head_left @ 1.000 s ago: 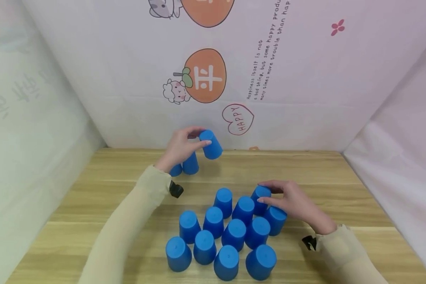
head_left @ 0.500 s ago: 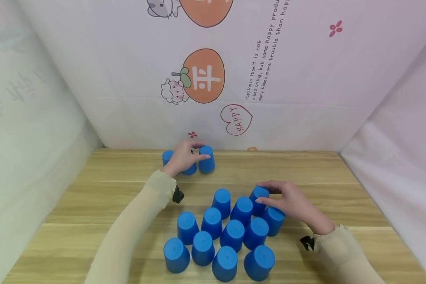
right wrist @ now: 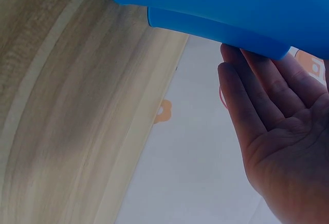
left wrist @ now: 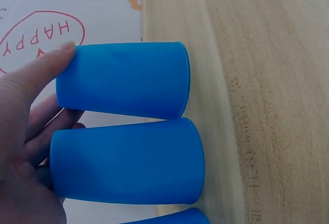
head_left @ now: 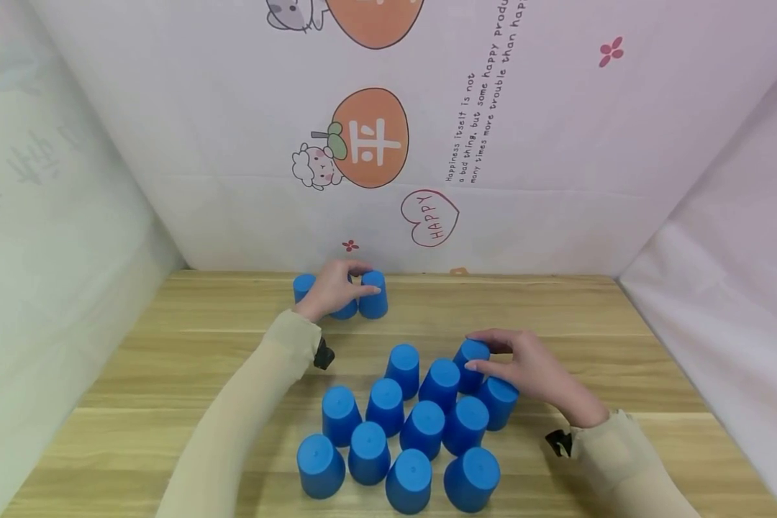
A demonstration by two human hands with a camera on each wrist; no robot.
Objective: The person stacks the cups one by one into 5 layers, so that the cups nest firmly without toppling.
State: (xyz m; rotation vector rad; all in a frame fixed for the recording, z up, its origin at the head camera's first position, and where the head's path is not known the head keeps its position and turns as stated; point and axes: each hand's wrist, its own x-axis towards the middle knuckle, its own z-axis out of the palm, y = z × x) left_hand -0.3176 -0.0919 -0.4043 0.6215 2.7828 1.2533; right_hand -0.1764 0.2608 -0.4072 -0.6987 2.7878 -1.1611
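My left hand [head_left: 333,289] pinches the rightmost blue cup [head_left: 373,301] of a short row at the back of the table, thumb in front and fingers behind. That cup stands upside down on the wood. In the left wrist view, a second blue cup [left wrist: 128,163] stands close beside the held cup [left wrist: 123,78], against the curled fingers. My right hand [head_left: 529,368] holds a blue cup [head_left: 471,351] at the back right of a larger cluster, between thumb and fingers. The right wrist view shows its fingers [right wrist: 267,93] against a cup [right wrist: 216,33], partly hidden by a nearer one.
Several upside-down blue cups stand in the cluster at the front, one of them [head_left: 498,401] just under the right hand. The leftmost back cup [head_left: 303,285] is partly behind the left hand. A printed white cloth [head_left: 531,216] rises along the table's [head_left: 557,309] back edge.
My left hand has lowered the tilted cup, which now stands upright on its rim at the right end of the back row. The right hand stays on its cup.
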